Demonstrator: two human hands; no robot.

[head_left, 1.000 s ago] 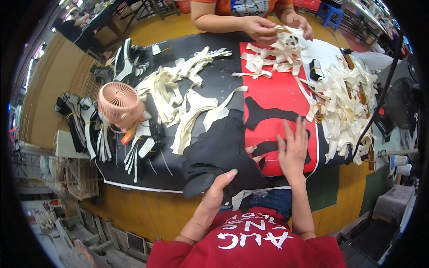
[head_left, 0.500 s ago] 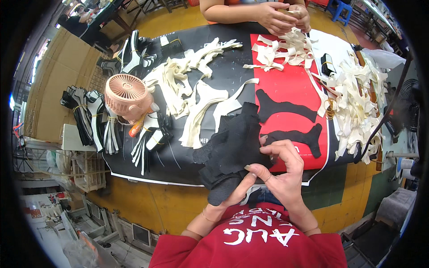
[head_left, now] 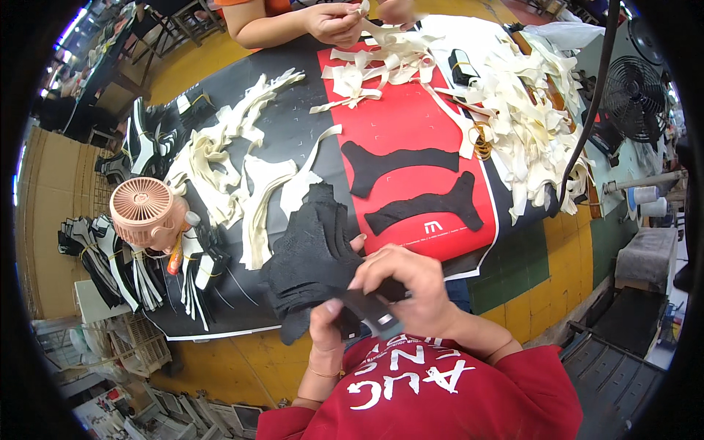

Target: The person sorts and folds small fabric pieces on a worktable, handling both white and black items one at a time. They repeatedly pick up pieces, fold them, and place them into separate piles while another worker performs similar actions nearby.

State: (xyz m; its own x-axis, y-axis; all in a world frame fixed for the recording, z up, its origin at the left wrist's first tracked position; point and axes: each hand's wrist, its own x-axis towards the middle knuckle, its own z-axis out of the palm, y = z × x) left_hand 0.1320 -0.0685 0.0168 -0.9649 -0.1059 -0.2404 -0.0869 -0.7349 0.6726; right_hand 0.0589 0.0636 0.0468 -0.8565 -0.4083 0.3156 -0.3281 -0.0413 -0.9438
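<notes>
My left hand (head_left: 324, 330) grips a thick stack of black fabric pieces (head_left: 304, 253) from below, its thumb on the near edge. The stack hangs over the table in front of me. Close beside it, my right hand (head_left: 414, 286) is closed on the end of a dark fabric piece (head_left: 370, 306) at the stack's near side. That piece is partly smeared by motion, with a greyish part toward my shirt. Two flat, curved black fabric pieces, one farther (head_left: 407, 161) and one nearer (head_left: 429, 205), lie apart on the red part of the table cover (head_left: 440, 243).
Cream fabric strips lie left of centre (head_left: 268, 176) and heap at the right (head_left: 521, 132). A pink fan (head_left: 143, 209) stands at the left among tied black-and-white bundles (head_left: 110, 253). Across the table, another person's hands (head_left: 337, 26) handle a cream strip.
My right hand has drawn the end of a dark piece back from the stack toward my body. My view has shifted right. The other person's hands have moved apart.
</notes>
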